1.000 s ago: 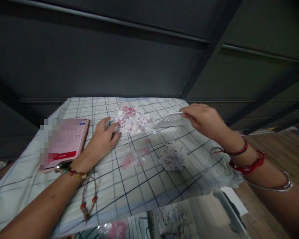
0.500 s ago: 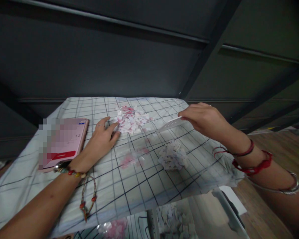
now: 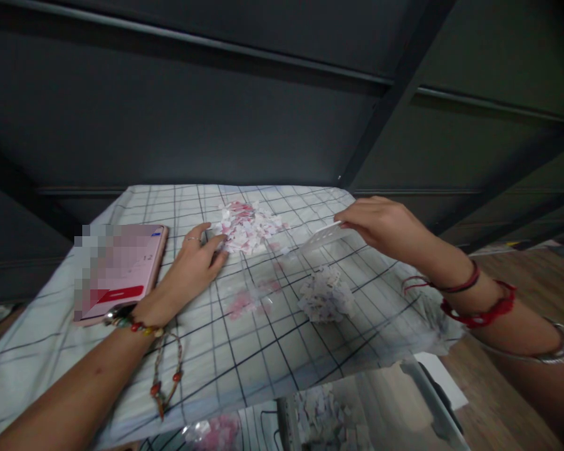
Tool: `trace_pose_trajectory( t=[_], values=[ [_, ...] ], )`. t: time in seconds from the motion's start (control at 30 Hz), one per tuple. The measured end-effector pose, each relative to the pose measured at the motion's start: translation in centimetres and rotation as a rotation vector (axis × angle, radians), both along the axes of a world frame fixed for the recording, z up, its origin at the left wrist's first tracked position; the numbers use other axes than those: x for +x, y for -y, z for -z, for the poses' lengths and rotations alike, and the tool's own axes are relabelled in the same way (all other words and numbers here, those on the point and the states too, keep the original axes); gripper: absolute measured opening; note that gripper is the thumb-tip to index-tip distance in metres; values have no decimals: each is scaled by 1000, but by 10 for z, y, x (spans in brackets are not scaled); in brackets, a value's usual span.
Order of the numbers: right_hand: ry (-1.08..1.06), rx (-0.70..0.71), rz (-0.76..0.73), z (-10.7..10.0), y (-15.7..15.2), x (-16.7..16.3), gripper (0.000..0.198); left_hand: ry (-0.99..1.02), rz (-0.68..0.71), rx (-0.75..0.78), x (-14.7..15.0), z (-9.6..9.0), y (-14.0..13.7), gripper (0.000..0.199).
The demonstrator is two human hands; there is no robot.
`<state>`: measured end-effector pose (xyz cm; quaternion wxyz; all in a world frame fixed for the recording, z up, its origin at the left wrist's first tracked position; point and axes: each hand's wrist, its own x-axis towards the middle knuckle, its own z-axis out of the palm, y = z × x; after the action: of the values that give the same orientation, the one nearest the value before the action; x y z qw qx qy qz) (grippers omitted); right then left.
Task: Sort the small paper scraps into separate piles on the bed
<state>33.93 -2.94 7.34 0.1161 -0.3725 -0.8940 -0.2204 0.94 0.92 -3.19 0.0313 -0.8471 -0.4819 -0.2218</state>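
My left hand (image 3: 196,258) lies with its fingers apart at the left edge of a pile of small white and pink pieces (image 3: 250,227), the fingertips at its nearest scraps. Held up at one end by the fingertips of my right hand (image 3: 380,227) is a thin, flat white strip with small holes (image 3: 325,234); its far end looks pale and see-through. Below the strip sits a second heap of whitish pieces (image 3: 326,293). Between the heaps is a clear bag with pink pieces (image 3: 250,302).
A pink phone (image 3: 122,269) lies left on the checked cloth (image 3: 202,376). At the front edge are a clear-walled container (image 3: 399,407) with many light pieces and a clear bag of pink pieces (image 3: 214,432). A dark panelled wall (image 3: 192,106) stands behind.
The white strip has tipped and shifted very slightly in my right hand. My left hand has edged a little toward the pile; the rest looks alike.
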Motion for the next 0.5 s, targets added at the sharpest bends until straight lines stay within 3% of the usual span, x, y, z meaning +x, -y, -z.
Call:
trace_pose_trajectory(
  t=[0.13,0.27,0.5],
  values=[
    [-36,32,-9,-4,4,0,20,1,19,18,0,3,-2,42],
    [-57,75,-13,5,-6,-9,24,25,15,4,1,1,-1,40],
    [-99,-111,-106,8,0,19,19,16,10,11,2,0,-1,40]
  ],
)
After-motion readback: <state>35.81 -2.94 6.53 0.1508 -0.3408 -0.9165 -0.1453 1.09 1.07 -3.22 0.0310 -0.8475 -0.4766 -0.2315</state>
